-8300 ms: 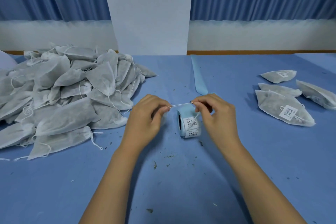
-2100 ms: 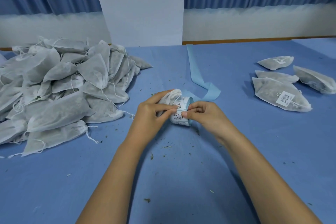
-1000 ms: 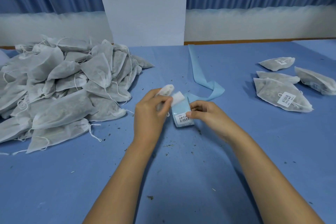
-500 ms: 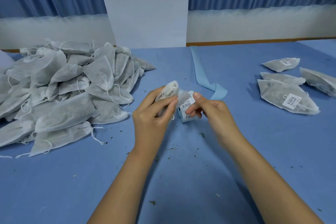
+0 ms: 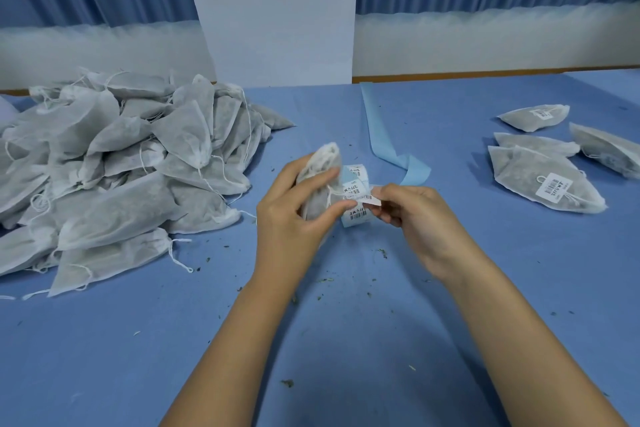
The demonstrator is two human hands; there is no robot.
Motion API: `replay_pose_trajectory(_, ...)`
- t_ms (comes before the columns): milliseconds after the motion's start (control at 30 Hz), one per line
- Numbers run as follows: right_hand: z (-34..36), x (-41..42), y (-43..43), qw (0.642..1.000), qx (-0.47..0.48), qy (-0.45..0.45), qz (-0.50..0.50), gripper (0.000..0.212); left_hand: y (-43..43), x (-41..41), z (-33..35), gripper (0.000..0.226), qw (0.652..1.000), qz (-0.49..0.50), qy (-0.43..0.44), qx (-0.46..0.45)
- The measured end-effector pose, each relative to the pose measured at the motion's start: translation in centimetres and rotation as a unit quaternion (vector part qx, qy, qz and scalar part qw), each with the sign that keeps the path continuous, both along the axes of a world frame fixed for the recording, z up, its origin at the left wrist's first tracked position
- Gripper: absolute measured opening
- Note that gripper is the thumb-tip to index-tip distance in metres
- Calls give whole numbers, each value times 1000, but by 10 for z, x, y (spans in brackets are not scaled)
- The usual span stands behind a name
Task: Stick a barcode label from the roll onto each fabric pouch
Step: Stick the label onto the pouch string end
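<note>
Seeing a big pile of pouches (image 5: 114, 177) on our left, our left hand (image 5: 294, 215) curled round one pouch (image 5: 320, 180), the label roll (image 5: 356, 215) just behind it, our right hand (image 5: 419, 218) pinching one label (image 5: 369, 198), more pouches (image 5: 543, 180) far right

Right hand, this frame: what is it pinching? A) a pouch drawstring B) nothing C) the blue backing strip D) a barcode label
D: the right hand pinches a white barcode label by its edge, next to the fabric pouch gripped in the left hand.
</note>
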State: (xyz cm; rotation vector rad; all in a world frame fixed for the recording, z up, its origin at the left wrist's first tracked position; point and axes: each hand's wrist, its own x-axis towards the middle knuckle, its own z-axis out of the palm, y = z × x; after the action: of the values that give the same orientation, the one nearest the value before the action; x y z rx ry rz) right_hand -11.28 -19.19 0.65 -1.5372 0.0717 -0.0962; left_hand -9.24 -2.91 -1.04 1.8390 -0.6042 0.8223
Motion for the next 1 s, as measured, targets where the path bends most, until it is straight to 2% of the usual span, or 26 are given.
replay_pose_trajectory(67, -2, 1, 0, 999, -17, 0, -37, 31, 0, 0, 3, 40, 995, -12, 86, -44)
replay_pose_trajectory(167, -1, 4, -6, 994, 3, -5, -109, 29, 3, 1, 5, 31, 981, -22, 142, -132)
replay_pose_trajectory(233, 2, 5, -11, 988, 17, -44, -145, 33, 10, 3, 5, 32, 969, -34, 167, -177)
replay_pose_trajectory(300, 6, 3, -11, 983, 47, -111, -139, 33, 12, 4, 6, 37, 958, -66, 195, -200)
replay_pose_trajectory(433, 6, -5, 8, 973, 78, -218, -24, 24, 7, 2, 6, 50, 952, -135, 209, -179)
replay_pose_trajectory(567, 1, -10, 22, 974, 38, -219, 36, 20, 4, 1, 4, 53, 948, -184, 213, -150)
replay_pose_trajectory(833, -3, -11, 28, 983, -27, -183, -22, 20, 1, -5, 4, 56, 951, -217, 200, -92)
replay_pose_trajectory(1000, -3, -11, 28, 976, -75, -197, -50, 23, 1, -6, 4, 50, 946, -235, 187, -120)
